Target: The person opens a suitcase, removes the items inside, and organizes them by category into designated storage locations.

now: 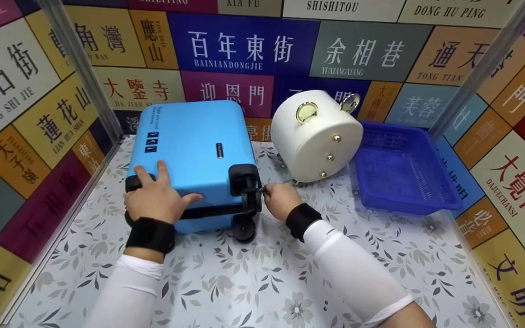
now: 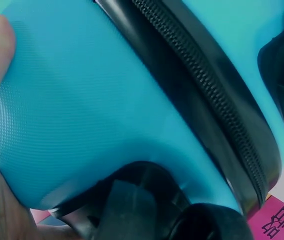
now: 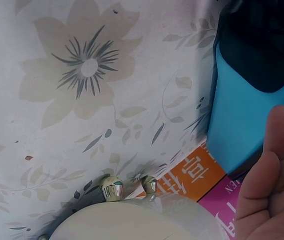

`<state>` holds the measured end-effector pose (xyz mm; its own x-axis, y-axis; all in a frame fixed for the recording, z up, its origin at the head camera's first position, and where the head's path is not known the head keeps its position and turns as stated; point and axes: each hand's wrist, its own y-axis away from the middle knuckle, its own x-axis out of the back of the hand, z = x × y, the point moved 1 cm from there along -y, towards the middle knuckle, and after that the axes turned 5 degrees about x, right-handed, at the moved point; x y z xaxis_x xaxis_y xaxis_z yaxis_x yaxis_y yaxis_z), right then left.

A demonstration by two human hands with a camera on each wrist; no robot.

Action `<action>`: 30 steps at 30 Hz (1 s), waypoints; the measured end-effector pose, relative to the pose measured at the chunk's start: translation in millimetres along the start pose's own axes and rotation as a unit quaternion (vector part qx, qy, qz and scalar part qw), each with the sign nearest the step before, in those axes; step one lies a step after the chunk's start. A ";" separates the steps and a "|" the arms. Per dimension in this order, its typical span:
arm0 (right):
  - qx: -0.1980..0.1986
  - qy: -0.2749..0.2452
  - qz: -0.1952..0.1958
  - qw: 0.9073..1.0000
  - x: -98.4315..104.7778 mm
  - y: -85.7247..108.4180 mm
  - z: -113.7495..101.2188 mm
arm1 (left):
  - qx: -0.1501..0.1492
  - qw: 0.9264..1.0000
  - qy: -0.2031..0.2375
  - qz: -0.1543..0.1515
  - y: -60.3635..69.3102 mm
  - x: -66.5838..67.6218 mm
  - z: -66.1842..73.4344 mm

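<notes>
A light blue suitcase (image 1: pixel 194 141) lies on its side on the table, its black wheels (image 1: pixel 246 200) facing me. My left hand (image 1: pixel 155 200) rests on its near left corner with fingers spread. The black zipper (image 2: pixel 206 85) runs along its side in the left wrist view. At the right end of that seam, my right hand (image 1: pixel 283 200) pinches a small zipper pull (image 1: pixel 263 189) beside a wheel; the fingers mostly cover it. In the right wrist view, the right hand's curled fingers (image 3: pixel 276 170) are beside the blue shell, but the pull cannot be seen.
A cream rounded case (image 1: pixel 312 136) with gold rings and studs stands right of the suitcase. Beyond it, a blue plastic basket (image 1: pixel 408 202) sits by the right wall. Printed panels (image 1: pixel 244 45) enclose the back and sides of the floral-covered table (image 1: pixel 244 282).
</notes>
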<state>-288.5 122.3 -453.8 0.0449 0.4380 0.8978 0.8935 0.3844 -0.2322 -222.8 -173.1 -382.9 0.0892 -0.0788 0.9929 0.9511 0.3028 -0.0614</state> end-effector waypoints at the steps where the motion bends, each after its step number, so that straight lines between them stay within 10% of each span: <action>1: 0.000 0.001 0.000 1.000 0.3 0.1 0.0 | 0.001 1.000 -0.001 -0.001 -0.2 0.1 0.4; 30: 0.010 -0.019 -0.009 1.000 3.6 7.1 -1.7 | 0.018 1.000 -0.008 -0.008 1.9 1.8 11.2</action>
<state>-281.2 125.3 -451.5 0.0110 0.4619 0.8869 0.8846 0.4090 -0.2240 -224.2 -161.9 -380.2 0.0687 -0.0698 0.9952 0.9408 0.3364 -0.0414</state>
